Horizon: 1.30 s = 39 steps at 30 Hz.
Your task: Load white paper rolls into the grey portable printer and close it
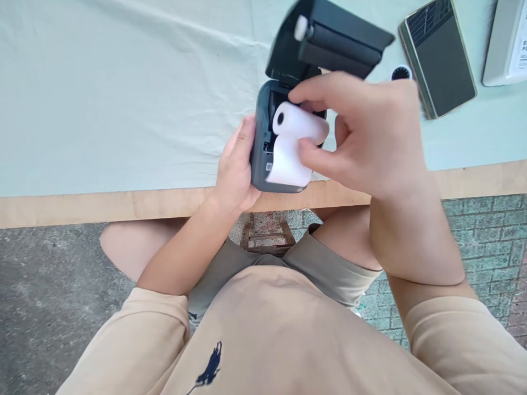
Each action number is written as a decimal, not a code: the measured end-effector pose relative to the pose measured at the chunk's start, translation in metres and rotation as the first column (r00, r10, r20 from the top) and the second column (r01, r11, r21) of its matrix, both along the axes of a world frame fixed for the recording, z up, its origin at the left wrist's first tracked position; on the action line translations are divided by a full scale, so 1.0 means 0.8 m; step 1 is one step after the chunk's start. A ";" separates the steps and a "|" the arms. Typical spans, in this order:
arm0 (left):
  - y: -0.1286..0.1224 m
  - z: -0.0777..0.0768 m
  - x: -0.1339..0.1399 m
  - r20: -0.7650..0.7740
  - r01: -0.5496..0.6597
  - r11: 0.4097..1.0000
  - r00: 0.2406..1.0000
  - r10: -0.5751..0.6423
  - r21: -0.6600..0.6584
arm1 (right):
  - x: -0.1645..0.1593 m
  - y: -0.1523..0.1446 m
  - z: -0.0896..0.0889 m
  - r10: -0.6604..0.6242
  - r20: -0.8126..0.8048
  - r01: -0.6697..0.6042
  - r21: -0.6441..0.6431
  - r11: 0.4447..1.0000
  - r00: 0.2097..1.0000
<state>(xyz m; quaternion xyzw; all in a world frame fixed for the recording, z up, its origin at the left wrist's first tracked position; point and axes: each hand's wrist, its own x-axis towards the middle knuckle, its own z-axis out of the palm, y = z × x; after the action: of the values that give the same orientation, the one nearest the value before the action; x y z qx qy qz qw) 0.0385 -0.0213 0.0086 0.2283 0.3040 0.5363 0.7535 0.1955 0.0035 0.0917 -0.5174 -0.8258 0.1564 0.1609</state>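
Note:
A dark handheld label printer [260, 159] is tilted over the table's front edge, its lid [284, 49] swung up. My left hand [236, 167] grips the printer's left side, thumb along the edge. In the open compartment sits a white paper roll [302, 122] with a dark core hole, and its loose end hangs over the printer's front. My right hand [362, 126] holds the roll from the right, thumb on the paper and index finger above the roll. The other fingers of that hand are partly hidden.
A smartphone [444, 60] lies on the pale tablecloth [123, 99] at the right, with a small round white-and-black item [401, 72] beside it. A white box-like object [504, 49] stands at the far right. The wooden table edge [82, 207] runs in front of my lap.

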 end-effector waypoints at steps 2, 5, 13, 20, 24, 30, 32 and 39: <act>0.004 -0.001 -0.002 0.055 0.018 0.999 0.998 -0.017 -0.028 | 0.004 0.000 -0.002 -0.037 -0.328 0.026 -0.039 0.999 0.944; 0.008 0.005 -0.005 0.042 0.054 0.997 0.998 -0.052 -0.060 | 0.010 0.010 -0.014 -0.167 -0.605 0.135 -0.099 0.986 0.778; 0.004 0.005 -0.008 -0.009 -0.002 0.999 1.000 0.001 -0.055 | 0.035 0.040 -0.068 -0.362 -0.725 0.198 -0.305 0.932 0.586; 0.001 -0.003 -0.010 0.007 -0.001 1.000 1.000 0.001 -0.018 | 0.032 0.021 -0.069 -0.331 -0.611 0.335 -0.113 0.935 0.719; 0.002 -0.003 -0.010 0.034 0.001 1.000 0.999 -0.001 -0.018 | 0.026 0.015 -0.063 -0.276 -0.427 0.361 0.132 0.923 0.861; 0.002 -0.004 -0.010 0.038 0.002 1.000 0.999 -0.002 -0.011 | 0.018 0.015 -0.074 -0.301 -0.169 0.316 0.067 0.947 0.938; 0.002 -0.004 -0.010 0.020 -0.003 1.000 1.000 0.003 -0.018 | 0.016 0.016 -0.075 -0.328 -0.157 0.335 0.019 0.942 0.931; 0.002 -0.003 -0.010 0.004 -0.012 1.000 1.000 0.012 -0.023 | 0.019 0.021 -0.076 -0.383 -0.159 0.381 -0.044 0.924 0.910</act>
<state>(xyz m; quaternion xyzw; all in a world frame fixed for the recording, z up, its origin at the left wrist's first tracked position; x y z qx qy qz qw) 0.0304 -0.0198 0.0061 0.2165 0.3100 0.5379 0.7534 0.2104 0.0201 0.0306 -0.6550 -0.6918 0.1691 0.2526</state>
